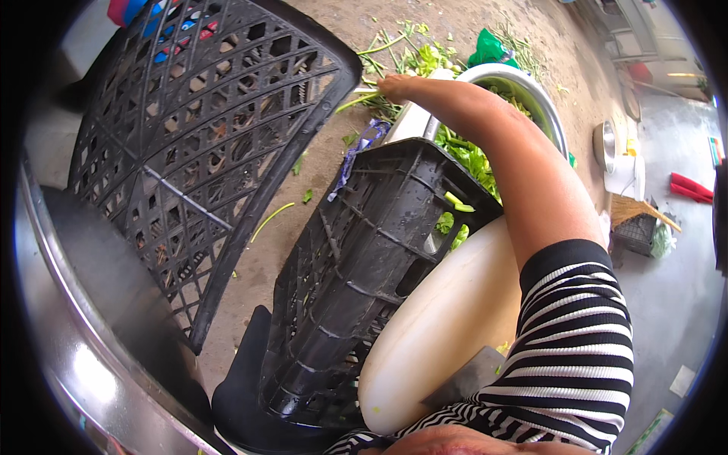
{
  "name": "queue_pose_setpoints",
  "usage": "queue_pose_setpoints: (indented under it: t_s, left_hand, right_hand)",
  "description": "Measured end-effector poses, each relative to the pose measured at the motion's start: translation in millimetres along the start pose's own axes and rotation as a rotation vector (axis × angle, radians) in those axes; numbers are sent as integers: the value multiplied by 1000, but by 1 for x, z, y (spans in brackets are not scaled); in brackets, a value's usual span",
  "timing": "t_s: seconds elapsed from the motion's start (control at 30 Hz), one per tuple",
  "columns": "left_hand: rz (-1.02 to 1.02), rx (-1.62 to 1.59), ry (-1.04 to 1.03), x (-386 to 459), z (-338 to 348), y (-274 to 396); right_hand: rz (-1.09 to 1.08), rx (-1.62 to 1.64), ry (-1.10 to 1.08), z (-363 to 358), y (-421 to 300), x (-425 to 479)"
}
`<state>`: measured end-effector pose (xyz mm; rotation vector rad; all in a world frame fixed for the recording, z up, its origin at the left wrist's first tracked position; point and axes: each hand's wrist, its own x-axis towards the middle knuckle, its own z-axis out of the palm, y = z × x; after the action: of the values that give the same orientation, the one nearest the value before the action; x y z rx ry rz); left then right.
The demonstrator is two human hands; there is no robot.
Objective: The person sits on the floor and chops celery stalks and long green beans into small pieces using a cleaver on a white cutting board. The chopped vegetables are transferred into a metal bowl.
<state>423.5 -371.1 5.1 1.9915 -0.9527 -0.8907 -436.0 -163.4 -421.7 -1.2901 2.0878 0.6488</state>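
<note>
My right hand [395,89], on the bare arm from a black-and-white striped sleeve, reaches beyond the near black plastic crate [352,256]. Its fingers are bent beside pale and green stalks; whether they grip one is unclear. Beneath the forearm, leafy greens [469,156] lie by a round metal basin [549,108]. A thick white round board [443,318] is tilted in perspective beside the crate, with a dark metal blade [463,378] over its near part. My left hand cannot be made out; bare skin shows at the bottom edge.
A large black lattice crate [210,131] stands at the left, above a shiny metal vessel's rim [85,318]. Scattered stems [273,222] and a green plastic bag [488,48] lie on the floor. At the right are a white bucket [624,176] and a straw broom [628,210].
</note>
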Motion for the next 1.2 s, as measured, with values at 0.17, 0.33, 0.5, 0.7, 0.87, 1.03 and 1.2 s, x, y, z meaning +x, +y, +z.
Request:
queue_pose_setpoints:
  t_s: [0.17, 0.33, 0.5, 0.7, 0.87, 1.03, 1.2]
  left_hand:
    - [-32, -85, -64, 14, -27, 5]
    - [-138, -298, -183, 16, -49, 0]
    - [-47, -465, -248, 82, -73, -21]
    - [121, -388, -150, 50, -58, -16]
    - [55, -543, -274, 9, -39, 17]
    - [191, -474, -229, -13, -30, 27]
    - [191, -522, -238, -39, -19, 31]
  right_hand:
    - [6, -269, 257, -51, 66, -24]
    - [188, 131, 872, -144, 176, -118]
    - [-150, 395, 1198, -261, 123, -246]
    - [-607, 151, 1235, -362, -218, -406]
    - [-924, -526, 744, -341, -426, -391]
    - [-805, -684, 323, -293, -417, -296]
    - [-655, -257, 307, -255, -437, -336]
